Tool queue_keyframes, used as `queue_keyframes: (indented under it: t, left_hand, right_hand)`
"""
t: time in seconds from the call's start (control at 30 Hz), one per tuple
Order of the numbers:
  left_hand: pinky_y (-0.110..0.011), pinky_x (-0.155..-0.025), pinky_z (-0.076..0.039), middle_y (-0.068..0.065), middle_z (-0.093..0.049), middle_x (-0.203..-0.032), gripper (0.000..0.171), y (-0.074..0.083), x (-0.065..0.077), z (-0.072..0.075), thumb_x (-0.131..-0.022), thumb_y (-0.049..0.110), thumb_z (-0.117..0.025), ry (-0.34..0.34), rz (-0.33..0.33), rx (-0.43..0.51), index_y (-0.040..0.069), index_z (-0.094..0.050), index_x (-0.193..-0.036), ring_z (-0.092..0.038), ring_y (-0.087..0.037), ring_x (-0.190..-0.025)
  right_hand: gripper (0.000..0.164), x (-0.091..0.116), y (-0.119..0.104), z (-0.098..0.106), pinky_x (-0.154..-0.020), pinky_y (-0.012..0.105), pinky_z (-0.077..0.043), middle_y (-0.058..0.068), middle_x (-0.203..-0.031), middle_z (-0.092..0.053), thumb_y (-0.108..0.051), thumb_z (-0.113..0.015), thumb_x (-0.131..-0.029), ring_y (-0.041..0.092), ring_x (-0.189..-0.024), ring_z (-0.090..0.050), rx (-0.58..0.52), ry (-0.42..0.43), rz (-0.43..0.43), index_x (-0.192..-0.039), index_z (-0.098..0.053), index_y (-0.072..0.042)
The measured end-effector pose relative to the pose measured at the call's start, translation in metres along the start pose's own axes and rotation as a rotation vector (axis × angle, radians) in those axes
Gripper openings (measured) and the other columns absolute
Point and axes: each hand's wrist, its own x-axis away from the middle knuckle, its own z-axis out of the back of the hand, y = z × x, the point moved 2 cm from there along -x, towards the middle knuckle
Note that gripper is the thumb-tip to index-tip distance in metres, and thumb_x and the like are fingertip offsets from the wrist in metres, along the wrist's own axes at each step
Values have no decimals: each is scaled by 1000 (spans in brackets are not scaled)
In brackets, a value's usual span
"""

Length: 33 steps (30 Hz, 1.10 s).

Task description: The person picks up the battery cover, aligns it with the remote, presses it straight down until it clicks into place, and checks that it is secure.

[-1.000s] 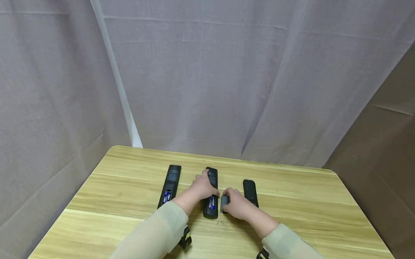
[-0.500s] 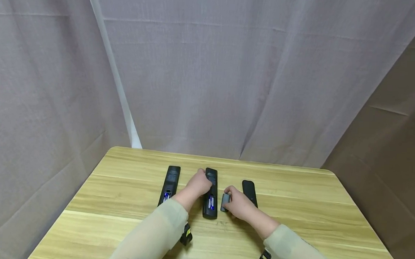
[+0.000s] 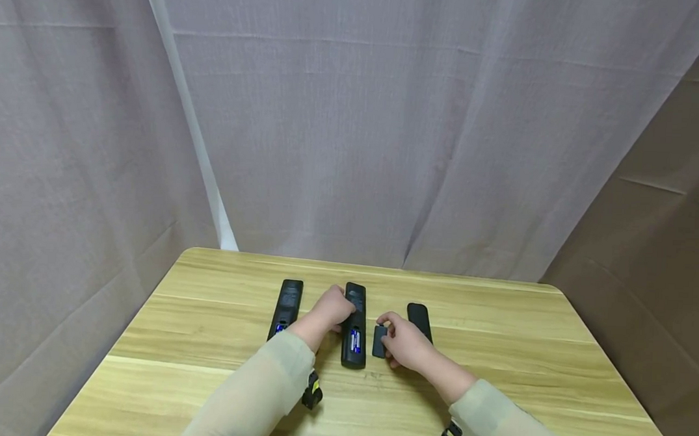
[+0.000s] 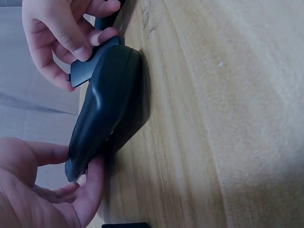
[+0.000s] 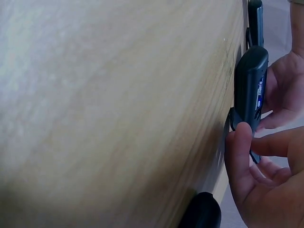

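Note:
My left hand (image 3: 332, 307) grips the far half of the middle black remote control (image 3: 353, 360), thumb on one side and fingers on the other in the left wrist view. The remote lies back up, its battery compartment uncovered and two blue-and-white batteries (image 3: 355, 341) inside. Just right of it, my right hand (image 3: 407, 344) pinches a dark battery cover (image 3: 379, 343) between thumb and fingers. In the left wrist view the cover (image 4: 87, 69) overlaps the remote's edge (image 4: 111, 88). The right wrist view shows the cover mostly hidden behind my fingers (image 5: 243, 137).
Another remote (image 3: 287, 300) lies to the left, batteries showing in its compartment. To the right rests a smaller black remote (image 3: 420, 322), partly behind my right hand. All are on a wooden table (image 3: 496, 354) backed by a grey curtain (image 3: 353, 127).
My left thumb has drawn back from beside the battery compartment to the remote's far half. The battery cover has turned from its lighter grey look to a dark face and shifted slightly right.

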Motion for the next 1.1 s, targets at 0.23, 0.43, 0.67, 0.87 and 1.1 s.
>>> queue_keyframes:
  t: [0.23, 0.43, 0.67, 0.87, 1.1]
  left_hand:
    - [-41, -60, -59, -25, -58, -116, 42, 1, -2, 0, -92, 4, -61, 1, 15, 40, -6, -48, -130, -67, -34, -90]
    - [-40, -59, -59, -26, -57, -118, 40, 1, -2, 0, -92, 3, -59, 19, 2, 54, -6, -47, -129, -67, -34, -91]
    - [-40, -61, -59, -26, -56, -122, 42, 0, -2, 0, -92, 3, -62, 47, -3, 59, -6, -47, -130, -66, -36, -96]
    - [-42, -63, -59, -26, -56, -124, 44, -3, -1, -1, -91, 4, -64, 55, 15, 122, -2, -49, -132, -65, -36, -100]
    - [-41, -60, -59, -25, -58, -121, 42, -4, 1, -2, -90, 3, -65, 68, 28, 197, 0, -51, -130, -66, -36, -98]
  right_hand:
    - [31, 1, -2, 2, -47, 32, -54, 7, -85, -51, -1, -58, -96, 20, -63, -59, -74, 2, -5, -126, -56, -8]
    - [30, 2, 0, 4, -47, 33, -54, 8, -86, -51, 0, -58, -96, 20, -64, -60, -102, 14, -4, -126, -56, -8]
    - [30, 2, 7, 3, -46, 33, -53, 8, -86, -51, 1, -59, -96, 20, -62, -59, -118, 31, 1, -124, -57, -8]
    - [31, 4, 8, 4, -47, 34, -53, 8, -86, -51, 2, -59, -95, 20, -62, -59, -143, 37, 9, -124, -57, -8]
    - [32, 7, 9, 6, -47, 34, -53, 9, -88, -50, 2, -59, -95, 20, -63, -59, -152, 48, 0, -126, -57, -7]
